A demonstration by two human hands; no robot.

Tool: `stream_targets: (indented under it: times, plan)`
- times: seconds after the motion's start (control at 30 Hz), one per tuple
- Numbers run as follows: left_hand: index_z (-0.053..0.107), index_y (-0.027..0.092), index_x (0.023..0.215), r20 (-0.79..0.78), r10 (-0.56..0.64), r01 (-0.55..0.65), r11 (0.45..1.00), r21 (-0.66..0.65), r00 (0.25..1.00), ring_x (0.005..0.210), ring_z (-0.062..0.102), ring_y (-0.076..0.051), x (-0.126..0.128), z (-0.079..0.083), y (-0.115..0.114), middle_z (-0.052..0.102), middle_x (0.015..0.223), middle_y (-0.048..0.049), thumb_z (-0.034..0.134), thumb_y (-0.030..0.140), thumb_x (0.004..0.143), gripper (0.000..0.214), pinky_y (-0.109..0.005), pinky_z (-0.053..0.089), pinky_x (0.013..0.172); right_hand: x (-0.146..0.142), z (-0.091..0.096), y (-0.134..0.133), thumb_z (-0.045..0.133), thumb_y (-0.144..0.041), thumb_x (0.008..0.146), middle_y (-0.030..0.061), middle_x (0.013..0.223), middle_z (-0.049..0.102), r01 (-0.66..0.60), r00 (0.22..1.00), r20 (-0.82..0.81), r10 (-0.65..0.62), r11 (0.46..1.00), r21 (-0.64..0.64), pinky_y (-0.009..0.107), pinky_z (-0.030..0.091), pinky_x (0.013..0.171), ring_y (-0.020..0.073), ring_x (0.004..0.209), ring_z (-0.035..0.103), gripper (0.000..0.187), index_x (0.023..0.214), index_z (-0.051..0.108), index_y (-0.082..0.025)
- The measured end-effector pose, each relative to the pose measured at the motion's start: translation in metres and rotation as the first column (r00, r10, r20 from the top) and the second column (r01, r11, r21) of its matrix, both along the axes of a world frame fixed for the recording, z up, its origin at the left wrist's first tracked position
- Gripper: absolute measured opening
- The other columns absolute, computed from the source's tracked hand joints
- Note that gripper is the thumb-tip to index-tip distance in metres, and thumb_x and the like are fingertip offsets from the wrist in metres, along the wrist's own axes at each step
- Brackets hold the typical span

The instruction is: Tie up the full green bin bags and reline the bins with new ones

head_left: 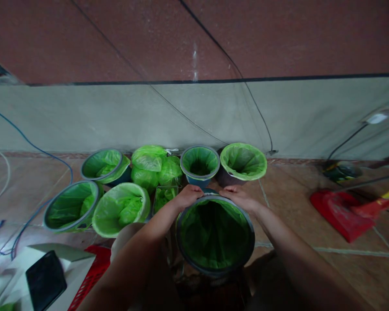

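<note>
A round trash bin (pixel 251 233) with a dark grey rim stands between my knees. It is lined with a green plastic bag (pixel 215 233) tucked inside it. My left hand (pixel 189 196) grips the far rim a little left of its middle, fingers curled over the edge. On the same rim, just to the right, my right hand (pixel 238 198) is closed in the same way. The fingertips of both hands are partly hidden. Just beyond them, near the wall, are a grey-rimmed lined bin (pixel 200 160) and another bin with its green liner (pixel 243 160) folded over the rim.
Several more lined bins, one a grey-rimmed bin (pixel 71 206), stand to the left beside puffed green bags (pixel 151 166). A red dustpan (pixel 343 211) lies right. A black flat device (pixel 46 278) rests on a white box at lower left, beside a red basket (pixel 90 276). Blue cable (pixel 29 138) crosses the floor.
</note>
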State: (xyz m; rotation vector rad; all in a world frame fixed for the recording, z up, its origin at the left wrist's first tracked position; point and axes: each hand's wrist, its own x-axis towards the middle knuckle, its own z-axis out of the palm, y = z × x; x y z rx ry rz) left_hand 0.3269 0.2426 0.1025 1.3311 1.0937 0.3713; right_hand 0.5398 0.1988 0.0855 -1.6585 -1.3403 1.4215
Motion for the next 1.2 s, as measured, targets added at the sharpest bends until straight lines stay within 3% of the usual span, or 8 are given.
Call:
stream_targets:
  times: [0.17, 0.23, 0.43, 0.67, 0.8, 1.0, 1.1, 1.2]
  plan:
    - [0.053, 0.016, 0.055, -0.042, -0.043, 0.045, 0.998, 0.041, 0.998, 0.049, 0.034, -0.007, 0.008, -0.007, -0.003, 0.040, 0.050, 0.0063, 0.057, 0.025, 0.069, 0.017, -0.022, 0.026, 0.051, -0.006, 0.002, 0.001, 0.061, -0.056, 0.076, -0.0003, 0.063, 0.057, -0.163, 0.986, 0.050, 0.159, 0.982, 0.097, 0.023, 0.032, 0.050, 0.0101, 0.057, 0.047, 0.042, 0.074, 0.068, -0.014]
    - [0.054, 0.015, 0.055, -0.074, -0.045, 0.050, 0.996, 0.078, 0.996, 0.050, 0.034, -0.007, 0.010, -0.008, -0.002, 0.040, 0.050, 0.0061, 0.056, 0.024, 0.070, 0.018, -0.023, 0.025, 0.051, -0.009, 0.002, 0.000, 0.065, -0.053, 0.074, 0.0002, 0.063, 0.058, -0.170, 0.985, 0.056, 0.166, 0.981, 0.096, 0.023, 0.033, 0.051, 0.0103, 0.057, 0.047, 0.039, 0.075, 0.069, -0.014]
    - [0.058, 0.014, 0.062, -0.048, -0.031, 0.036, 0.992, 0.118, 0.998, 0.053, 0.037, -0.008, 0.009, 0.000, 0.005, 0.045, 0.055, 0.0042, 0.055, 0.030, 0.073, 0.020, -0.023, 0.026, 0.052, -0.010, -0.001, 0.000, 0.070, -0.054, 0.069, 0.0004, 0.060, 0.058, -0.027, 0.997, -0.066, 0.029, 0.999, 0.029, 0.022, 0.031, 0.048, 0.0096, 0.053, 0.046, 0.041, 0.073, 0.069, -0.013]
    - [0.060, 0.014, 0.062, -0.069, 0.012, -0.003, 0.991, 0.135, 0.998, 0.052, 0.039, -0.009, -0.001, 0.001, 0.010, 0.047, 0.055, 0.0025, 0.056, 0.045, 0.078, 0.035, -0.023, 0.027, 0.050, 0.000, 0.018, 0.002, 0.076, -0.048, 0.057, -0.0014, 0.055, 0.057, 0.222, 0.965, -0.114, -0.234, 0.969, -0.110, 0.024, 0.033, 0.047, 0.0106, 0.049, 0.048, 0.034, 0.065, 0.066, -0.017]
    - [0.063, 0.014, 0.065, -0.050, -0.026, 0.031, 0.995, 0.091, 0.998, 0.052, 0.042, -0.010, -0.006, 0.003, 0.009, 0.051, 0.056, 0.0020, 0.061, 0.045, 0.075, 0.033, -0.022, 0.029, 0.050, 0.006, 0.018, 0.004, 0.077, -0.048, 0.055, -0.0014, 0.056, 0.059, 0.254, 0.959, -0.108, -0.262, 0.963, -0.087, 0.024, 0.035, 0.048, 0.0114, 0.050, 0.049, 0.035, 0.066, 0.067, -0.017]
    - [0.060, 0.015, 0.064, 0.060, 0.063, -0.061, 0.998, -0.026, 0.996, 0.049, 0.041, -0.009, -0.003, 0.005, 0.007, 0.051, 0.054, 0.0031, 0.060, 0.037, 0.074, 0.024, -0.023, 0.030, 0.050, 0.012, 0.012, 0.005, 0.070, -0.056, 0.067, 0.0005, 0.062, 0.062, 0.165, 0.984, -0.073, -0.165, 0.986, -0.017, 0.025, 0.036, 0.051, 0.0126, 0.054, 0.052, 0.041, 0.073, 0.069, -0.016]
    - [0.056, 0.016, 0.060, 0.023, 0.090, -0.091, 0.996, 0.010, 0.996, 0.049, 0.040, -0.009, -0.002, 0.001, 0.008, 0.048, 0.052, 0.0033, 0.058, 0.037, 0.075, 0.026, -0.023, 0.028, 0.050, 0.011, 0.015, 0.004, 0.062, -0.062, 0.074, 0.0023, 0.068, 0.065, 0.065, 0.998, 0.010, -0.066, 0.997, 0.039, 0.025, 0.038, 0.053, 0.0139, 0.060, 0.054, 0.048, 0.080, 0.070, -0.015]
    - [0.053, 0.016, 0.057, -0.018, 0.060, -0.059, 0.995, 0.077, 0.998, 0.048, 0.036, -0.008, -0.002, -0.001, 0.008, 0.043, 0.050, 0.0043, 0.055, 0.036, 0.078, 0.029, -0.023, 0.024, 0.050, 0.006, 0.014, 0.003, 0.066, -0.059, 0.073, 0.0034, 0.077, 0.067, -0.039, 0.998, 0.049, 0.033, 0.991, 0.126, 0.025, 0.042, 0.060, 0.0153, 0.069, 0.057, 0.046, 0.089, 0.071, -0.015]
